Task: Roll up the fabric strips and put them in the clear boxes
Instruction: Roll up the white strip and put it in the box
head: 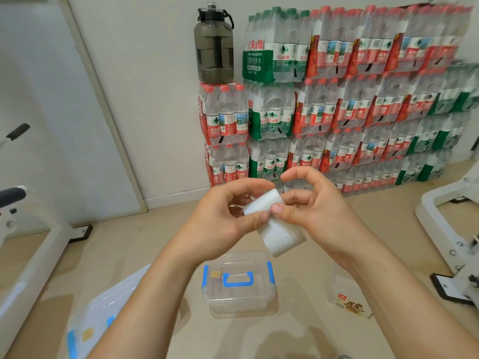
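Observation:
A white fabric strip (269, 216) is held up in front of me, partly wound into a roll, with its loose end hanging down toward the floor. My left hand (223, 218) pinches the roll from the left with thumb and curled fingers. My right hand (311, 203) pinches it from the right, thumb on the front of the strip. Below them on the floor sits a closed clear box (239, 281) with blue latches and a blue handle. A second clear box with blue trim (103, 314) lies at the lower left, partly behind my left forearm.
Shrink-wrapped packs of water bottles (350, 99) are stacked against the back wall, with a large dark water jug (213, 45) on top. White metal equipment frames stand at the left (39, 255) and right (453, 229). A small clear bag with a label (347, 296) lies on the floor.

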